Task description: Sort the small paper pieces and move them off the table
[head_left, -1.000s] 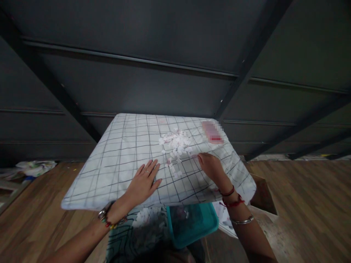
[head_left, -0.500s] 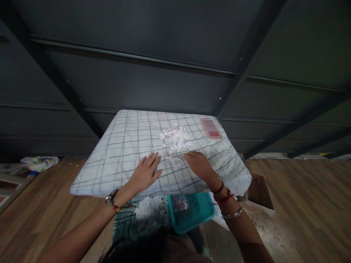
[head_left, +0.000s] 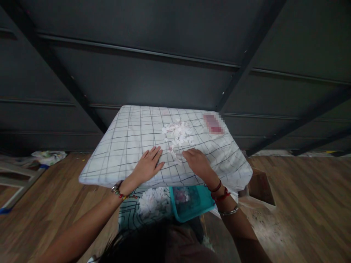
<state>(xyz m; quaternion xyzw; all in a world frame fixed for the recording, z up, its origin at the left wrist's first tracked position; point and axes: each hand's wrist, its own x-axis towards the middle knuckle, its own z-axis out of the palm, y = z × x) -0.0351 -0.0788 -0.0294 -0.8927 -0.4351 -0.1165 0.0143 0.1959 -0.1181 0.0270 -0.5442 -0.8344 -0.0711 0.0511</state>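
Note:
A heap of small white paper-like pieces (head_left: 179, 131) lies on the checked white cloth (head_left: 120, 146) covering the table, with a thin trail of pieces reaching toward me. My left hand (head_left: 148, 165) rests palm down on the cloth, left of that trail, fingers stretched and holding nothing. On the trail's right side is my right hand (head_left: 197, 163), its fingers bent and drawn together at the near pieces. Whatever its fingertips hold, if anything, is hidden.
Below the table's front edge are a teal plastic basket (head_left: 192, 212) and a pile of white pieces (head_left: 155, 202) on dark-lined fabric. A blurred-out reddish item (head_left: 213, 124) lies at the far right corner. An open cardboard box (head_left: 260, 188) stands right; a dark panelled wall (head_left: 153, 80) rises behind.
The whole view has shifted slightly, so the table appears a little higher and farther right. Both hands keep nearly the same places on the cloth, and the heap looks much the same.

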